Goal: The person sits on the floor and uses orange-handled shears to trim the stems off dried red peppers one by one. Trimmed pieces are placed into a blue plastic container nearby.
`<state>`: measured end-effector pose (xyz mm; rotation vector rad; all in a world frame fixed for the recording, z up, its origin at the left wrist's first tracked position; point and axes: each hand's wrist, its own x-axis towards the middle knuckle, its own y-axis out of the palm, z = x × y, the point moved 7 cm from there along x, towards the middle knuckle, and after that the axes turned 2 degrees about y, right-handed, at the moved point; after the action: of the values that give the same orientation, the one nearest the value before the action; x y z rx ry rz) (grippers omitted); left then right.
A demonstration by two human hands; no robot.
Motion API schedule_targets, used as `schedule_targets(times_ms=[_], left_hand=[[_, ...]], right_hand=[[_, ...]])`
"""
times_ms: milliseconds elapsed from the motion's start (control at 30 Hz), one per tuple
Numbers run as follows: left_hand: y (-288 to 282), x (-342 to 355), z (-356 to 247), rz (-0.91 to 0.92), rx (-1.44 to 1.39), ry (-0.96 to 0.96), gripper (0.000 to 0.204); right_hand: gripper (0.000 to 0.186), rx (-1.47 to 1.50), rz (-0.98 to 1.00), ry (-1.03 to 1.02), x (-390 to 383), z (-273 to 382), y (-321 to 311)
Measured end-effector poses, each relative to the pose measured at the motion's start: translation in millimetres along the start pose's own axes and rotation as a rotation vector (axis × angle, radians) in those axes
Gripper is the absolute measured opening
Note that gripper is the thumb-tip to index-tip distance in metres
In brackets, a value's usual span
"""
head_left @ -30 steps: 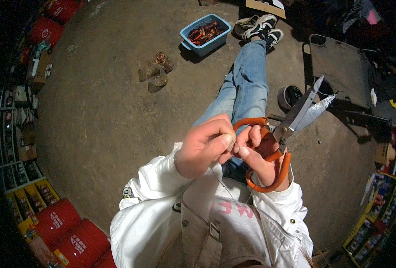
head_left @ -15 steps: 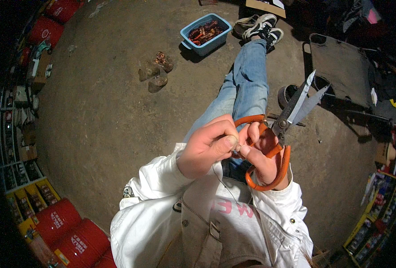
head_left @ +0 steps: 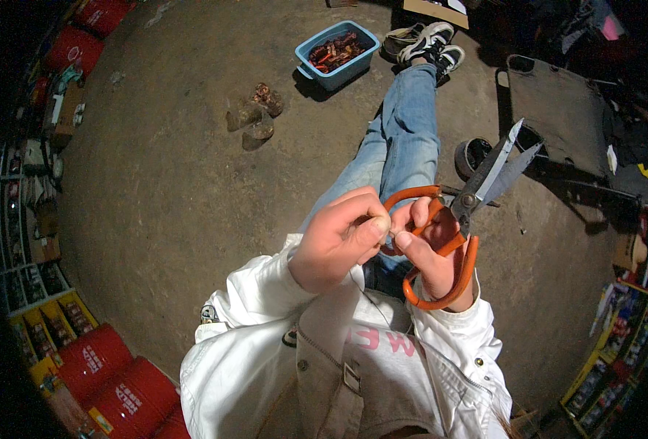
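Note:
My right hand [head_left: 432, 247] grips a pair of orange-handled scissors [head_left: 461, 212], fingers through the loops, metal blades slightly apart and pointing up to the right. My left hand [head_left: 338, 238] is pinched shut right beside it, thumb and forefinger meeting the right thumb on something very small that I cannot make out. A thin thread seems to hang down from the fingers over my white jacket. Both hands are held above my lap, over my outstretched legs in blue jeans [head_left: 404, 146].
A blue plastic tub [head_left: 336, 55] of reddish pieces stands on the dirt floor near my sneakers [head_left: 428, 38]. Brown lumps [head_left: 254, 117] lie to its left. A dark round pot [head_left: 472, 155] and a grey folded frame [head_left: 565, 110] sit right. Red canisters [head_left: 108, 380] line the lower left.
The scissors have tilted a little and their blades have come slightly apart, shifting left. My left hand's pinch has stayed against the right thumb.

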<state>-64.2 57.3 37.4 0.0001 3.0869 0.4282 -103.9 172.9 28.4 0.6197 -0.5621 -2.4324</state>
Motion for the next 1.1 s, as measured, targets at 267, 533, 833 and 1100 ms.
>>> schedule_targets(times_ms=[267,533,833,1100], left_hand=[[-3,-1,7,-0.01,-0.07,-0.11,0.017],[-2,-2,3,-0.045,-0.276,-0.124,0.017],[-4,0,15,-0.088,-0.467,-0.303,0.015],[-13,2,16,-0.21,-0.321,-0.24,0.011]], right_hand=[[0.021,-0.044,-0.015,-0.011,1,-2,-1],[0.025,0.161,0.055,0.187,5,-2,4],[0.023,0.292,0.099,0.308,10,-15,4],[0.021,-0.087,-0.086,0.0,18,-6,-12]])
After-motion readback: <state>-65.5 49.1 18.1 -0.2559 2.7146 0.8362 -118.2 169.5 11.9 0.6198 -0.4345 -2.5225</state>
